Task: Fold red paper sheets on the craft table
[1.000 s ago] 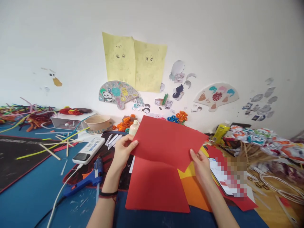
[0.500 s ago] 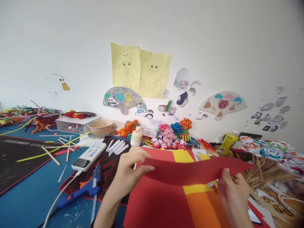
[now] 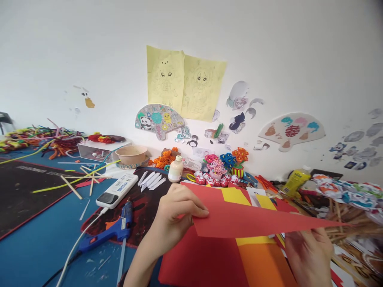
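Note:
A long strip of red paper [image 3: 254, 221] hangs in the air in front of me, tapering towards the right. My left hand [image 3: 179, 211] pinches its left end between thumb and fingers. Behind and under the right part of the strip is my right hand [image 3: 311, 255], closed at its lower edge; the strip partly hides those fingertips. Below lie a larger red sheet [image 3: 200, 261], an orange sheet [image 3: 263, 263] and some yellow paper [image 3: 254, 241], partly covered by the strip and my hands.
A blue glue gun [image 3: 119, 229] and a white power strip [image 3: 117, 191] with its cable lie to the left. Folded white paper pieces [image 3: 151, 180], a cream bottle [image 3: 175, 169] and craft flowers [image 3: 216, 163] stand behind. A yellow bottle [image 3: 296, 181] stands at right.
The red strip has tilted, showing its face more brightly, and its right end reaches further right. My right hand has shifted right and lower under it. The view has shifted slightly.

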Demonstrator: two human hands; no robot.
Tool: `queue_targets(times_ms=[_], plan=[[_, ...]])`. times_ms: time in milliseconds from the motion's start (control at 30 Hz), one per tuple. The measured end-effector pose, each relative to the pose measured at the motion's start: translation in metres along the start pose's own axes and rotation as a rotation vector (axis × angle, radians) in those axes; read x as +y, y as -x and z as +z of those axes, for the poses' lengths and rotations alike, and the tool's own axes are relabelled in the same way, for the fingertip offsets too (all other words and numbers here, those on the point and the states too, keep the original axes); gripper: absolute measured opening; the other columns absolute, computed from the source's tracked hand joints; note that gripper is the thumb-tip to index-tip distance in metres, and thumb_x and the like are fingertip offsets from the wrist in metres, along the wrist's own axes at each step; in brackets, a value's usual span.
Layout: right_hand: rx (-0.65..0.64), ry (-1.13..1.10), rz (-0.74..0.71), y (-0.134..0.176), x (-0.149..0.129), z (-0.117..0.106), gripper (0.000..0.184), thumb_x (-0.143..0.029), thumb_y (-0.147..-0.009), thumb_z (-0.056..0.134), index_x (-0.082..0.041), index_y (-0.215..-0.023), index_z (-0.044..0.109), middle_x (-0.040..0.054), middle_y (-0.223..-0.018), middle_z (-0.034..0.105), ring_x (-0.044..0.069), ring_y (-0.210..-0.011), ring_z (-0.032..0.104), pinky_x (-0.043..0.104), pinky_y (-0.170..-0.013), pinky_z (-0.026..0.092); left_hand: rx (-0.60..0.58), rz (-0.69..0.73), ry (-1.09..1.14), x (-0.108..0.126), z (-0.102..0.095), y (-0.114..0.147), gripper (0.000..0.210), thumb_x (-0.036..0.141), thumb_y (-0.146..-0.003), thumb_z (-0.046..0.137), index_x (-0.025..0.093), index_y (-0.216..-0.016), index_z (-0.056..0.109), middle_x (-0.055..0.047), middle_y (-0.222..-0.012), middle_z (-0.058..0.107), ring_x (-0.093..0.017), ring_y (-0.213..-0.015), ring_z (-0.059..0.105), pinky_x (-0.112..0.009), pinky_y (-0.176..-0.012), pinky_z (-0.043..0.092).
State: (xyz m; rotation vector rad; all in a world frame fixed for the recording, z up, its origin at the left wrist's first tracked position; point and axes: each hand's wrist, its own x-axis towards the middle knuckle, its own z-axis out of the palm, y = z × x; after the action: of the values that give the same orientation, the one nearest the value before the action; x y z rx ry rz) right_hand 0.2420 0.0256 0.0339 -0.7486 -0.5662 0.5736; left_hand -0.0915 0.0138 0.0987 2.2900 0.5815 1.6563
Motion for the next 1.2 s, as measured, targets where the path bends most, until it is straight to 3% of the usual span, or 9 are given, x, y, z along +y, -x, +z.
queue_targets(times_ms=[367,533,800,1200], plan=[[-0.025,0.018,-0.037,-0.003,0.003,-0.005,0.032,-0.021,-0.054,0.084,-0.020,-0.081,0.067,-0.0044,-0.067,0.061,0.012,-0.057,0.054,0.025,-0.054,0.043,-0.002,0.017,-0.074,-0.001,-0.001,-0.001,0.023,0.017,-0.092,0.050,0.024,-0.082,0.070,-0.003,-0.082,0.072,-0.016,-0.077,0.060,-0.035,-0.078,0.039],[-0.041,0.004,-0.027,-0.003,0.004,-0.006,0.031,-0.021,-0.057,0.084,-0.021,-0.083,0.067,-0.0034,-0.075,0.063,0.011,-0.061,0.055,0.024,-0.056,0.044,-0.006,0.002,-0.063,0.000,0.000,0.000,0.023,0.017,-0.092,0.050,0.024,-0.083,0.069,-0.003,-0.083,0.073,-0.017,-0.077,0.061,-0.035,-0.078,0.040],[-0.079,0.045,-0.052,-0.002,0.004,-0.004,0.030,-0.025,-0.062,0.082,-0.023,-0.086,0.066,-0.0038,-0.078,0.063,0.013,-0.065,0.055,0.029,-0.067,0.044,-0.008,-0.026,-0.054,0.005,0.000,-0.001,0.021,0.018,-0.091,0.050,0.024,-0.085,0.069,-0.003,-0.083,0.072,-0.017,-0.078,0.061,-0.036,-0.079,0.040],[-0.048,-0.026,0.018,-0.001,0.002,-0.003,0.031,-0.022,-0.060,0.085,-0.021,-0.085,0.068,-0.0054,-0.079,0.065,0.010,-0.070,0.057,0.021,-0.067,0.047,0.004,-0.032,-0.022,0.009,-0.001,-0.003,0.017,0.015,-0.089,0.055,0.023,-0.087,0.069,-0.001,-0.084,0.072,-0.016,-0.079,0.061,-0.035,-0.079,0.038]])
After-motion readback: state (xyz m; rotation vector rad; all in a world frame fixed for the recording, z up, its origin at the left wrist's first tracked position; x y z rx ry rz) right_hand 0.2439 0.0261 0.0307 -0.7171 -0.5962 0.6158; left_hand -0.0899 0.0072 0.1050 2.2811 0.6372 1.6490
